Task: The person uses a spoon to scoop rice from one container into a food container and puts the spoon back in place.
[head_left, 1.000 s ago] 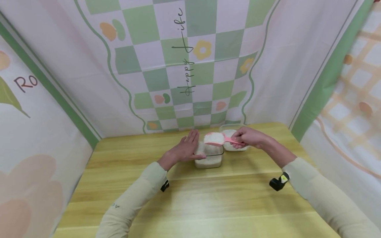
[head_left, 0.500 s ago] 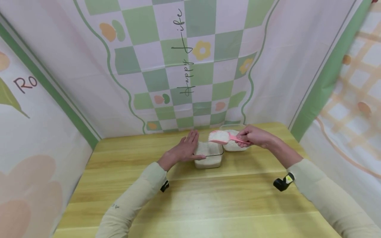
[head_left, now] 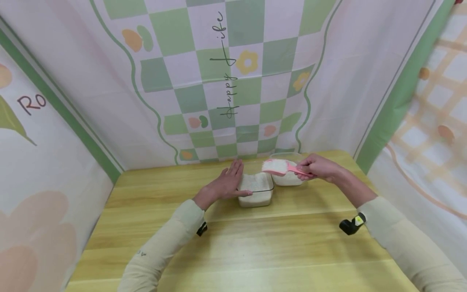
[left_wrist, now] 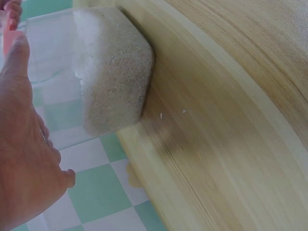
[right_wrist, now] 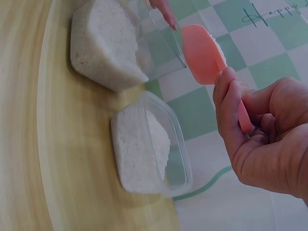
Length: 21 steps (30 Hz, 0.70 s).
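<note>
My right hand (head_left: 318,167) holds a pink scoop (right_wrist: 197,53) by its handle, with the fingers and thumb curled round it. White rice (head_left: 274,165) fills the scoop, which hangs in the air above the gap between two containers. Below and to the left stands a clear square container (head_left: 255,191) with a dark rim line, partly full of rice. My left hand (head_left: 227,182) lies with straight fingers along its left side, thumb across the near edge. A smaller clear plastic tub (right_wrist: 185,159), also holding rice, stands to the right, partly behind the scoop and right hand.
The wooden table (head_left: 233,247) ends at the back against a curtain (head_left: 204,81) with green checks. Other printed cloths hang at both sides. A few loose grains (left_wrist: 184,111) lie on the table near the square container.
My right hand has moved to the right with the filled scoop, from over the square container toward the smaller tub. The left hand has stayed in place.
</note>
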Tool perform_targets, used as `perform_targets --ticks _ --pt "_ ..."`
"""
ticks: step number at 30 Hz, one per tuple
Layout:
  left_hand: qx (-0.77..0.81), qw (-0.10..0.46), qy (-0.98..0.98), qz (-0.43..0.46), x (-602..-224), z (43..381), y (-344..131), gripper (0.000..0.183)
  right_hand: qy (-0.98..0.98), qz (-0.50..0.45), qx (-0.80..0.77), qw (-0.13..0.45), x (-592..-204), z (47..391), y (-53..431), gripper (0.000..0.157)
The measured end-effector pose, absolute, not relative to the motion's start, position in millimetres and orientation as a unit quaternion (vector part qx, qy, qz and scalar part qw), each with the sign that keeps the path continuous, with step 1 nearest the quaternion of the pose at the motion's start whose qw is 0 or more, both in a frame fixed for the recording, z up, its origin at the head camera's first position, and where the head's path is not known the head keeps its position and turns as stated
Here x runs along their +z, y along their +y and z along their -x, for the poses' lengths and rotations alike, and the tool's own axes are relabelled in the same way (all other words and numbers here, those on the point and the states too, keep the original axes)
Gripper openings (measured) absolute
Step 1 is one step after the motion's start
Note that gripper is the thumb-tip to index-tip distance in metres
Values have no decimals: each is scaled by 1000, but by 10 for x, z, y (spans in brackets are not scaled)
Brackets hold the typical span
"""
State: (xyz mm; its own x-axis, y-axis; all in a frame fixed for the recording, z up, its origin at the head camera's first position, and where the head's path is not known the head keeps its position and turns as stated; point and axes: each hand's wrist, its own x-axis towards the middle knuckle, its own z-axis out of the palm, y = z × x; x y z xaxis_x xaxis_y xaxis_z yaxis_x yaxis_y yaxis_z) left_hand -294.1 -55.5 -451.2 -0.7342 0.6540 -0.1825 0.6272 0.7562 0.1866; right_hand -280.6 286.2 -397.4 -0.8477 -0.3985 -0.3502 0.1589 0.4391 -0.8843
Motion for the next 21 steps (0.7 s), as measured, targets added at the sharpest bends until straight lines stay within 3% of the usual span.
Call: perform_targets --ticks 8,21 --pt "52 115 930 -344 -4526 2939 -558 110 812 60 -521 258 -4043 2814 3008 36" --pt "54 121 931 -340 -4514 2930 -551 110 814 47 -521 254 -4089 2844 3185 29"
